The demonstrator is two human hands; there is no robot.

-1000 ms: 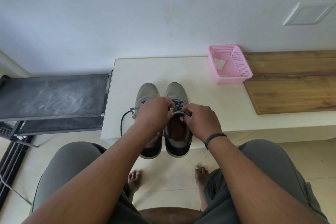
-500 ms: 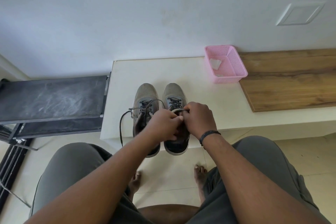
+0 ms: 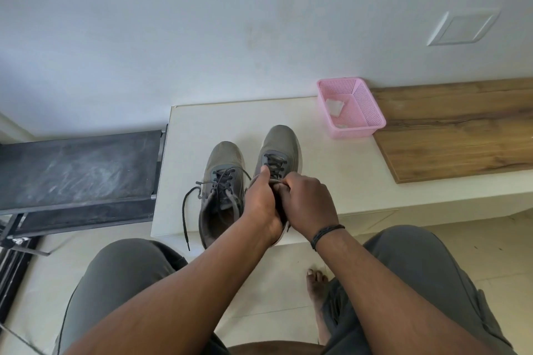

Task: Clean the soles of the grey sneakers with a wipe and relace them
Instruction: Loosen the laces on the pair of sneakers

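Right sneaker (image 3: 281, 143) sits on the white bench (image 3: 331, 170), left of the pink basket (image 3: 350, 108); left hand (image 3: 261, 203) and right hand (image 3: 310, 203) pinch its lace ends at the tongue. Relacing step, probably tying off. Next likely the left sneaker (image 3: 223, 181), lace (image 3: 184, 210) loose.

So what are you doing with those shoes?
A person sits at a low white ledge with two grey sneakers on it. Both hands, the left hand and the right hand, are working the lace at the top of the right sneaker. The left sneaker sits beside it with a loose lace hanging over the edge. A pink basket holds a used wipe.
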